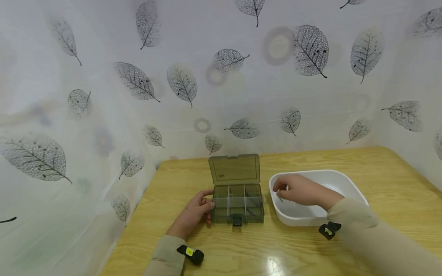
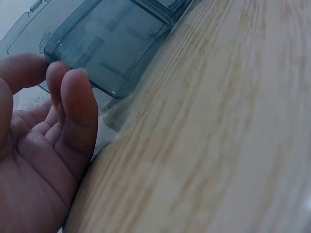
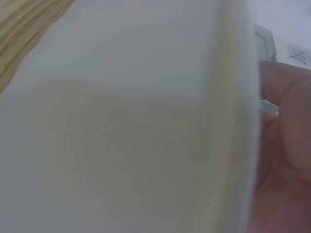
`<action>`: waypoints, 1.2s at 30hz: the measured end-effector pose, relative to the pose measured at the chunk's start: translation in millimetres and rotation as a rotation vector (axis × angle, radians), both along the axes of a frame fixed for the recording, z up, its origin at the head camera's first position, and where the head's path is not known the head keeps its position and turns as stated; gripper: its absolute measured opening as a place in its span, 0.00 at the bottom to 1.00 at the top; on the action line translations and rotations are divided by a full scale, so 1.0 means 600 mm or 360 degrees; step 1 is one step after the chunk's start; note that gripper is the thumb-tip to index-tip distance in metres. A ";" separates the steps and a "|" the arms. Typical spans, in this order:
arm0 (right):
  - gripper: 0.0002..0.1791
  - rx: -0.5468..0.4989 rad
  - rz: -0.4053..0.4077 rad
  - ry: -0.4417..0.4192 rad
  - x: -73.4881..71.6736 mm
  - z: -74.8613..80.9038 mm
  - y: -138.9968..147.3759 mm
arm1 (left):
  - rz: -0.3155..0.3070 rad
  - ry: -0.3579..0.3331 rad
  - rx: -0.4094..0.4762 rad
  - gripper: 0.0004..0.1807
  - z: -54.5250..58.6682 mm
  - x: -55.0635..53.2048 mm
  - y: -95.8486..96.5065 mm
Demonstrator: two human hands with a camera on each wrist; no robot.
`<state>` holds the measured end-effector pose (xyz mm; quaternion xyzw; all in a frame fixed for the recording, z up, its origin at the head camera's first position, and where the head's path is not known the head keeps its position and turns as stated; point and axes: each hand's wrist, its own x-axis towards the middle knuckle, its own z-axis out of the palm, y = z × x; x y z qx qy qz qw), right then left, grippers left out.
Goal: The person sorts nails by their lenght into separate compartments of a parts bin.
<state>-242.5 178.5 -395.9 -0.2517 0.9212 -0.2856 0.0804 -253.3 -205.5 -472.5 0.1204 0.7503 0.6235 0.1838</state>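
A smoky see-through compartment box (image 1: 221, 216) stands on the table with its lid (image 1: 236, 170) raised at the back. Dark thin metal pieces (image 1: 251, 211) lie in its right-hand compartments. My left hand (image 1: 193, 212) rests its fingertips against the box's left side; the left wrist view shows them at a corner of the box (image 2: 112, 53). Over the left part of a white basin (image 1: 284, 220), my right hand (image 1: 300, 189) pinches a small thin piece (image 1: 280, 197), too small to tell its kind. The basin's wall (image 3: 146, 145) hides much of the right wrist view.
The wooden table (image 1: 241, 249) carries the box and the basin side by side with a narrow gap. Behind and at the left hangs a pale curtain (image 1: 255, 92) with a leaf print. The box's front latch (image 1: 236, 220) sticks out toward me.
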 end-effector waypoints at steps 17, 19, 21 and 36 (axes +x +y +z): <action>0.19 0.0324 -0.0029 -0.0072 -0.002 -0.050 0.046 | 0.0010 0.0017 -0.0028 0.30 0.000 -0.005 0.000; 0.18 0.0313 -0.0021 -0.0055 -0.002 -0.050 0.046 | 0.0016 0.0017 -0.0031 0.29 -0.002 -0.004 0.001; 0.15 0.0306 -0.0019 -0.0027 -0.002 -0.052 0.046 | 0.0017 0.0016 -0.0031 0.29 -0.003 -0.003 0.000; 0.05 0.0314 -0.0090 -0.0024 -0.010 -0.061 0.038 | -0.0004 0.0010 -0.0027 0.30 -0.004 -0.003 0.000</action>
